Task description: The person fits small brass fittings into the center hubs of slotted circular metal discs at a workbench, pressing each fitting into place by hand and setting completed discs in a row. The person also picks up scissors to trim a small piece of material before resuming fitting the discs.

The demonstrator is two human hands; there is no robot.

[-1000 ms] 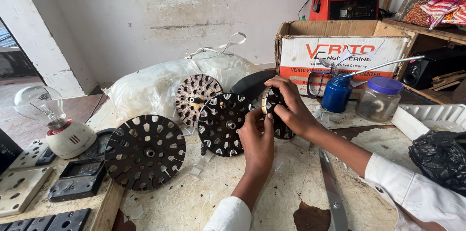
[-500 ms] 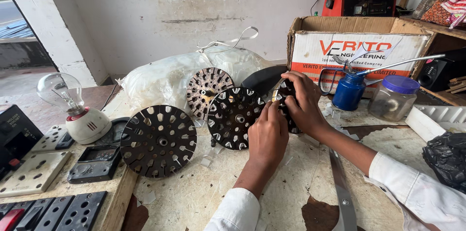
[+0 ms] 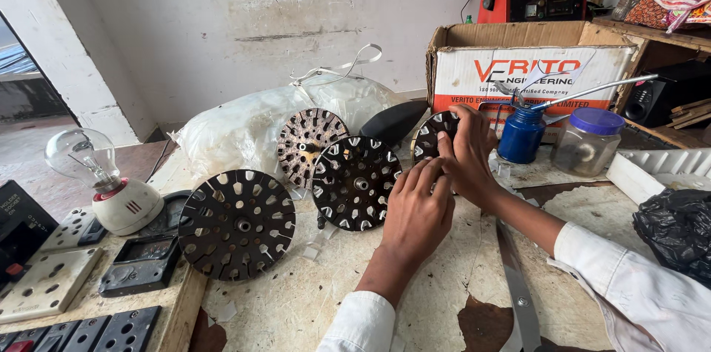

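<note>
Right hand (image 3: 468, 153): closed grip on dark slotted disc (image 3: 435, 135), upright, far right of the bench (image 3: 311, 300).
Left hand (image 3: 417, 211): fingertips touch that disc's near edge; closure unclear.
Adjacent: second slotted disc (image 3: 355, 182), just left.

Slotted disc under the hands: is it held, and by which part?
Yes. Right hand grips the dark slotted disc at its right rim; left hand presses its lower edge.
</note>
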